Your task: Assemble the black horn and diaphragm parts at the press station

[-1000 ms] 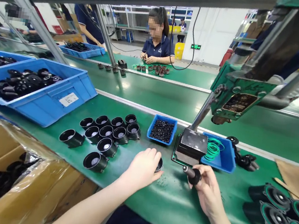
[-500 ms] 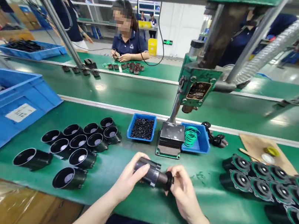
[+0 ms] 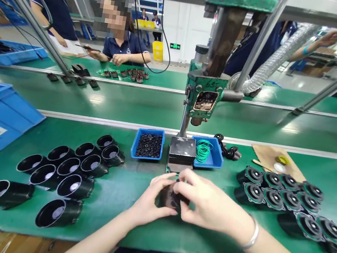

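My left hand (image 3: 148, 201) is wrapped round the side of a black cylindrical housing (image 3: 167, 195), held low over the bench in front of the press. My right hand (image 3: 206, 200) reaches across the housing's end, its fingers bent and closed on a black flanged part (image 3: 182, 197) there. Most of that part is hidden by the fingers, so how far it sits inside cannot be made out. Just beyond my hands is the press's black base block (image 3: 183, 149). Open black cups (image 3: 69, 166) lie in rows on the left.
A green press head (image 3: 206, 94) hangs above the block. Blue trays hold small black rings (image 3: 149, 145) and green rings (image 3: 203, 151). Assembled black housings (image 3: 274, 198) stand on the right, near a cardboard sheet (image 3: 265, 154). A large blue bin (image 3: 15, 114) is at left. A co-worker (image 3: 125, 48) sits opposite.
My right hand has come in over the housing's end, bringing the flanged part up against it. The housing has turned from lying sideways. The view has shifted to the right.
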`<action>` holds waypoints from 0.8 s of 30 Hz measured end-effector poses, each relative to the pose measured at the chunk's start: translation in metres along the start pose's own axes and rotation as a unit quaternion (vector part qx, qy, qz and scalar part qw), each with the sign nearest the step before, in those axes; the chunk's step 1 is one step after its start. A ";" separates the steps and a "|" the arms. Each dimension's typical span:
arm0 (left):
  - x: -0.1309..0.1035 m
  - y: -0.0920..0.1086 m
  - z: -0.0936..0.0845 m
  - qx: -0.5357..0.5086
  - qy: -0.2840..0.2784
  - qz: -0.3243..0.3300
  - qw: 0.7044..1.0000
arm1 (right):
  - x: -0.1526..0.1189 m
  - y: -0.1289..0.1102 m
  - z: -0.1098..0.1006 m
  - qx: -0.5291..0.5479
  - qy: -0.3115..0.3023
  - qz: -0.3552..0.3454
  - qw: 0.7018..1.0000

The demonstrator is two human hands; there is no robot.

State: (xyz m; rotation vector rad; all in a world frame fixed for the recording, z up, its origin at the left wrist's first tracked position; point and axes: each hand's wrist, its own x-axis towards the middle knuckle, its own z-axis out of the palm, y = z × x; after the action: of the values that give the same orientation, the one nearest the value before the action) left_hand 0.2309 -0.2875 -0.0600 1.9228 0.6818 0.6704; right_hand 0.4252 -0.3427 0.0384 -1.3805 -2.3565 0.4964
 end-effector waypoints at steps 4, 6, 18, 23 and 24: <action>0.006 -0.005 0.007 0.044 -0.015 -0.040 0.998 | 0.017 -0.004 -0.003 -0.145 -0.117 -0.029 0.982; 0.005 -0.006 0.013 0.028 -0.011 -0.051 0.998 | 0.029 -0.005 -0.005 -0.160 -0.108 -0.030 0.981; 0.003 -0.013 0.024 0.056 0.003 -0.065 0.996 | 0.052 0.015 0.039 0.098 -0.019 -0.057 0.993; 0.001 -0.011 0.017 0.042 0.020 -0.070 0.996 | -0.004 0.033 0.050 0.289 0.124 0.071 0.947; 0.001 -0.011 0.017 0.052 0.019 -0.070 0.996 | -0.018 0.037 0.056 0.303 0.156 0.077 0.937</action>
State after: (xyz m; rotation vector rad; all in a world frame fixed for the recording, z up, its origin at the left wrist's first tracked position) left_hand 0.2415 -0.2930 -0.0764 1.9405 0.8832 0.5946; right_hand 0.4346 -0.3483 -0.0298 -1.2322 -1.6487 0.8851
